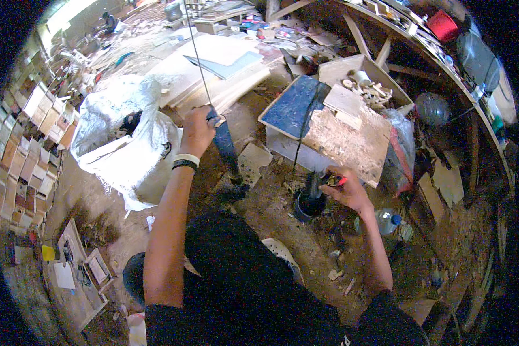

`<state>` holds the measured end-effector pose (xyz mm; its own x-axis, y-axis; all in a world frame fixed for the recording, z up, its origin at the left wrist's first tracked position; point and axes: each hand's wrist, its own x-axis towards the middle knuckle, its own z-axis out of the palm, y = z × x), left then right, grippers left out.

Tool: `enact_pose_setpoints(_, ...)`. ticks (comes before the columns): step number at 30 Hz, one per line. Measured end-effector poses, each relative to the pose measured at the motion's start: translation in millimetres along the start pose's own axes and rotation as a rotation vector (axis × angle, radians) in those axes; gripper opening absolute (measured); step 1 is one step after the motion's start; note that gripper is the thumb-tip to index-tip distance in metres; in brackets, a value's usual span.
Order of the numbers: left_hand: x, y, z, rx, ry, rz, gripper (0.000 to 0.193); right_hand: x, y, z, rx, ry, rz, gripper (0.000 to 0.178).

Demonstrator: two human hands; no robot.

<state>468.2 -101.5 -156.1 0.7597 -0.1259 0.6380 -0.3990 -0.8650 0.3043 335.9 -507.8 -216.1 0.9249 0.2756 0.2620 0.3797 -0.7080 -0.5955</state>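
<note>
My left hand (199, 131) is closed at the top end of a long dark blue cylindrical thing (225, 145), which hangs slightly tilted. From its top a thin dark cord (198, 55) runs upward, and its dark lower end is close to the floor. My right hand (347, 189) is closed on a small red and dark thing (335, 181), whose kind I cannot make out. Right beside those fingers a grey tube (313, 183) stands up from a dark round cup-like base (308, 206). Whether the right hand touches the tube is unclear.
A box (282, 142) with a blue lid and dusty board stands ahead, wood offcuts (365, 86) behind. White sacks (121, 167) lie left, near stacked wood blocks (26, 167). A plastic bottle (388, 221) lies right. A cluttered bench (409, 34) curves along the far right.
</note>
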Motion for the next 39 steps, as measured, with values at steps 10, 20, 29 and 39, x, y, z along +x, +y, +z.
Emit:
enact_pose_setpoints(10, -3, 11, -13, 0.048, -0.090, -0.065, 0.011, -10, 84, 92, 0.035, -0.322, 0.338, 0.063)
enact_pose_setpoints(20, 3, -14, 1, 0.054, -0.057, -0.062, 0.022, -20, 15, -7, -0.066, 0.043, -0.029, 0.056)
enact_pose_setpoints(29, 6, 8, -8, 0.082, -0.102, -0.114, 0.018, -4, -54, -82, 0.001, 0.129, -0.089, 0.054)
enact_pose_setpoints(39, 6, 11, -5, 0.104, -0.084, -0.080, 0.020, 4, -106, -99, -0.163, 0.286, -0.281, 0.033)
